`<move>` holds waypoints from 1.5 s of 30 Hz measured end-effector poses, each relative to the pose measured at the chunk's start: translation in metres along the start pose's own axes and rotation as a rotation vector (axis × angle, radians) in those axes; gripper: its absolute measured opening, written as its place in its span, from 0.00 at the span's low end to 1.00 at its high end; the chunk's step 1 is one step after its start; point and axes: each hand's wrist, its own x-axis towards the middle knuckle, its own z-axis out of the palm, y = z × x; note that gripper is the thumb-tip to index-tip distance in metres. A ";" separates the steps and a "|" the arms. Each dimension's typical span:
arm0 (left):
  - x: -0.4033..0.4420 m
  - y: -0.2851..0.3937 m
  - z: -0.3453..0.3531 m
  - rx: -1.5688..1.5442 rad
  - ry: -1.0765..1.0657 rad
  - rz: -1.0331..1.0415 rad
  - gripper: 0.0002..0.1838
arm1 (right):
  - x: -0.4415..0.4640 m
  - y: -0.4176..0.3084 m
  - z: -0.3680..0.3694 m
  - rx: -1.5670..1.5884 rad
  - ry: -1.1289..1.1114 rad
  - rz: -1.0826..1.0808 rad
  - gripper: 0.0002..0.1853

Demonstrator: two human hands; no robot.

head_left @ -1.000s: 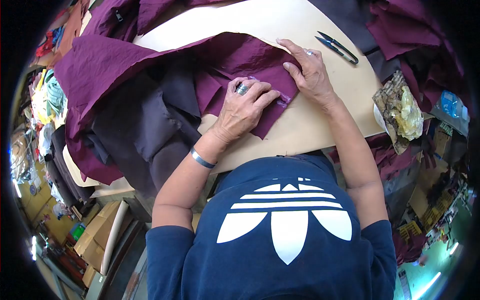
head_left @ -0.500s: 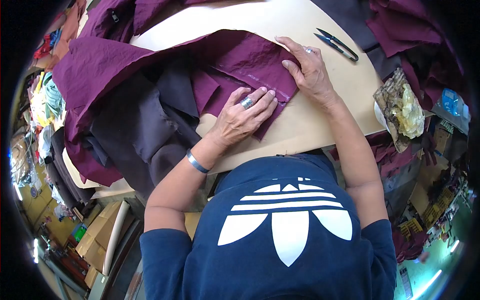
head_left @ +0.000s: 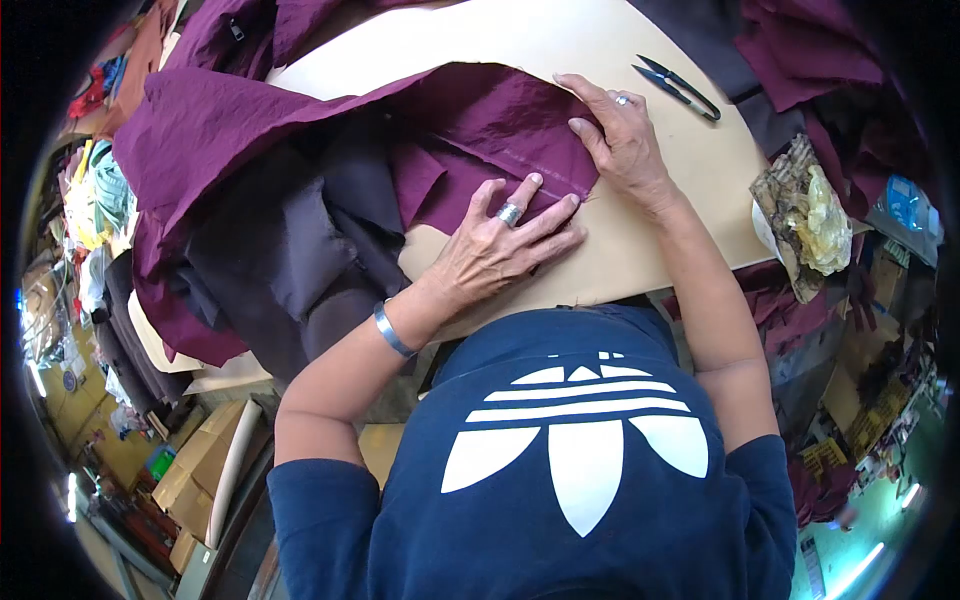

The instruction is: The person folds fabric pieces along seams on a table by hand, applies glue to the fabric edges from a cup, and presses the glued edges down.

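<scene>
A maroon cloth with pale marks along a seam or crease lies on the table before me, joined by or overlapping dark grey fabric to the left. Fingers spread, my left hand lies flat at the cloth's lower edge, its fingertips on the maroon fabric. My right hand rests against the cloth's right edge, thumb and index finger stretched apart; its other fingers are partly hidden. Black thread snips lie on the table beyond my right hand.
The pale table curves away at the right. More maroon cloth is heaped at the far right, near a brown-and-yellowish crumpled bundle. Another maroon piece with a zipper pull lies at upper left. Cardboard boxes stand below left.
My left hand has slid slightly right and spread its fingers. The maroon flap that hung below it no longer shows there. My right hand has stayed nearly in place.
</scene>
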 end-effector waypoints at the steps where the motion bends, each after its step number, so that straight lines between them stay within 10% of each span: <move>1: 0.001 -0.001 0.001 -0.020 0.013 -0.020 0.26 | 0.000 0.000 0.000 0.010 0.003 -0.003 0.26; 45: -0.005 -0.016 0.001 -0.095 0.187 -0.342 0.24 | 0.038 -0.016 -0.006 -0.092 -0.236 0.068 0.35</move>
